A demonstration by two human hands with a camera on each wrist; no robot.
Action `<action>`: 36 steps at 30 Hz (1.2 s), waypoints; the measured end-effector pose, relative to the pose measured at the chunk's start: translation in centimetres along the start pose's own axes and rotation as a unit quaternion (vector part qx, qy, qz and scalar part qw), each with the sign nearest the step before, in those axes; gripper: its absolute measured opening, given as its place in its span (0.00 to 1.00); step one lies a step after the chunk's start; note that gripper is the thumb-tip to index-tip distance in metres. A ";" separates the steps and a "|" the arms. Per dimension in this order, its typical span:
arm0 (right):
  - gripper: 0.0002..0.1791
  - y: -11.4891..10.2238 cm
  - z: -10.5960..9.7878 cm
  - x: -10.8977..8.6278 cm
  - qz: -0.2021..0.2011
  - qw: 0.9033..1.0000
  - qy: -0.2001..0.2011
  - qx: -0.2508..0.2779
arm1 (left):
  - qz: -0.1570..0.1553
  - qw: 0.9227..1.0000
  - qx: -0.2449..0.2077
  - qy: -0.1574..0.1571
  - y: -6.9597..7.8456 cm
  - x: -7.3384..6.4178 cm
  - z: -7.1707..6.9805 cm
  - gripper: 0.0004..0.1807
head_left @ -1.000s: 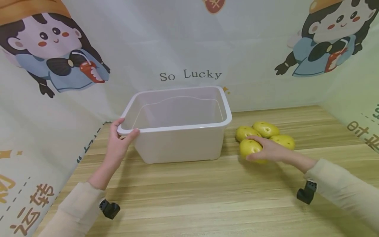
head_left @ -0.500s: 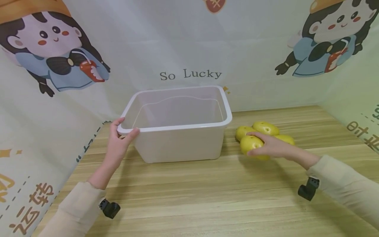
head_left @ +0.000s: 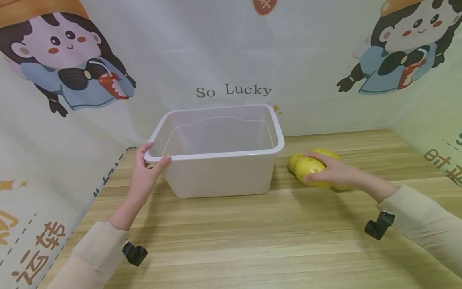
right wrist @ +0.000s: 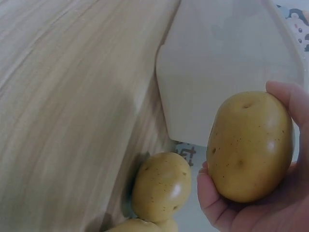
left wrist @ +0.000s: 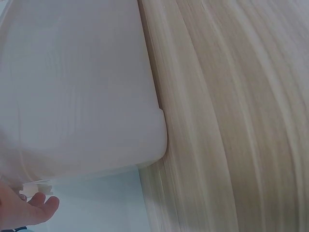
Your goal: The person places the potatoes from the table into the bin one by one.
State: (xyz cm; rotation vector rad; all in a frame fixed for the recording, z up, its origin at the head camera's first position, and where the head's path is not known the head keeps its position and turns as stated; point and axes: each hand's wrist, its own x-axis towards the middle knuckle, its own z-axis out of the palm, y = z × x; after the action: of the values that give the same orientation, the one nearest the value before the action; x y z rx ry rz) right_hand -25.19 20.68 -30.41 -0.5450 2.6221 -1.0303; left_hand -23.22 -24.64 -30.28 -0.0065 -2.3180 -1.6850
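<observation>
A white plastic bin stands upright on the table. My left hand grips its near left rim corner, the thumb on the near side; in the left wrist view only a few fingers show at the lower left. With my right hand I hold a yellow potato, thumb on one side and fingers on the other. The right wrist view shows this potato off the tabletop, beside the bin wall. Other potatoes lie behind and under the hand, one potato in plain sight, the rest partly hidden.
The wood-grain table spreads in front of the bin. A printed cloth with cartoon figures hangs close behind the bin and along both sides. Loose potatoes lie to the right of the bin.
My right hand has raised the potato and shifted it slightly away and to the right, covering more of the other potatoes. The left hand and the bin stay in place.
</observation>
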 end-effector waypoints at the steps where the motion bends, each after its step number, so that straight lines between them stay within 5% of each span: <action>1: 0.42 -0.1 -0.1 0.0 0.000 1.000 0.002 0.003 | 0.001 1.000 0.000 -0.001 0.0 0.0 0.0 0.39; 9: 0.41 -0.6 -1.2 -0.1 0.002 1.000 0.012 0.006 | 0.027 1.000 -0.012 0.002 -0.1 -0.2 0.1 0.41; 36: 0.42 -3.1 -4.4 0.2 0.006 1.000 0.028 0.002 | 0.004 1.000 0.006 0.002 0.0 -0.1 0.0 0.38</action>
State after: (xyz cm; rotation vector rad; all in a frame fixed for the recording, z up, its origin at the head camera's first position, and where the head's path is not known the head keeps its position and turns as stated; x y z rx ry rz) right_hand -26.33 21.09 -25.17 -0.5054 2.6668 -1.0624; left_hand -23.13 -24.60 -30.32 -0.0083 -2.3213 -1.6666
